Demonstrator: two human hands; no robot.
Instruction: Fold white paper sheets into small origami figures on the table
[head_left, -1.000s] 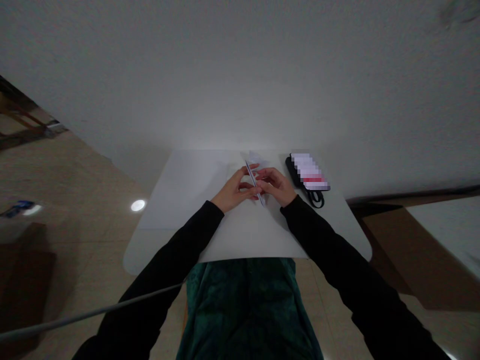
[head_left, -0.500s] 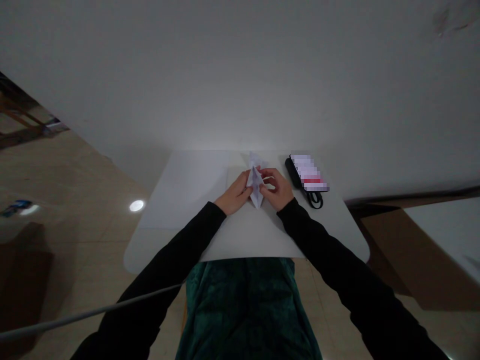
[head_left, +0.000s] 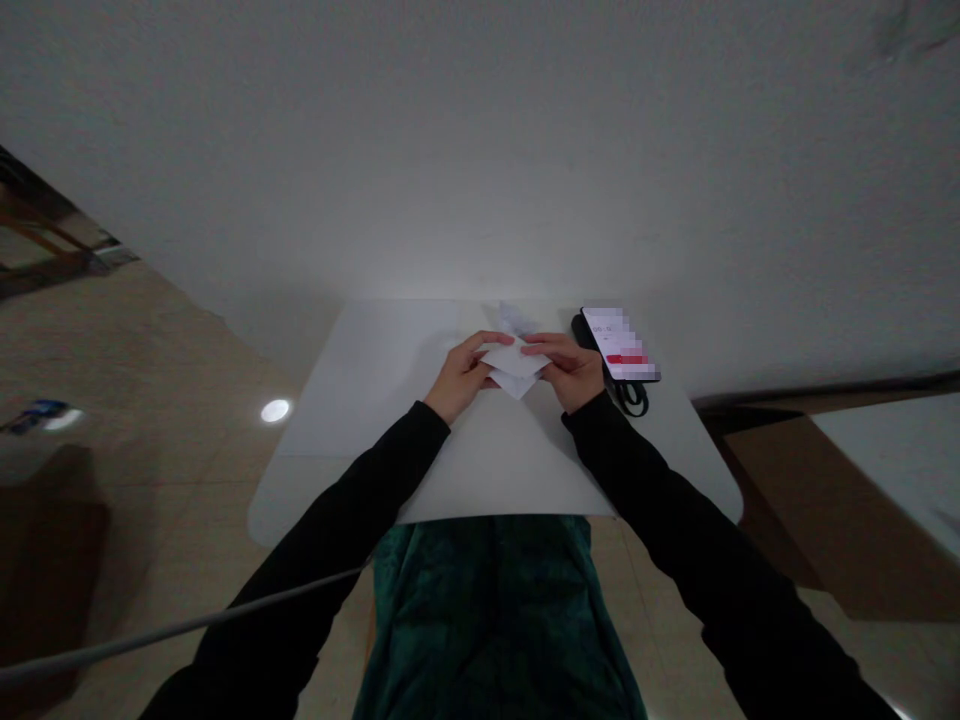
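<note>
A folded piece of white paper (head_left: pixel 517 358) is held between my two hands above the white table (head_left: pixel 502 480). My left hand (head_left: pixel 463 372) grips its left corner, thumb below and fingers on top. On the right corner, my right hand (head_left: pixel 571 370) pinches it the same way. The paper's upper layer is spread wide, and a pointed lower flap hangs towards me. Just behind my fingers, another white folded paper piece (head_left: pixel 514 318) shows; I cannot tell whether it joins the held one.
White paper sheets (head_left: pixel 375 370) lie flat on the table's left side. At the right are a phone (head_left: pixel 619 345) with a lit screen and a black strap loop (head_left: pixel 632 400). A wall (head_left: pixel 480 150) rises behind the table. A cardboard box (head_left: pixel 840 520) stands at far right.
The paper has gone from a narrow upright shape to a wide, spread one. My hands have moved apart, each now at a side corner.
</note>
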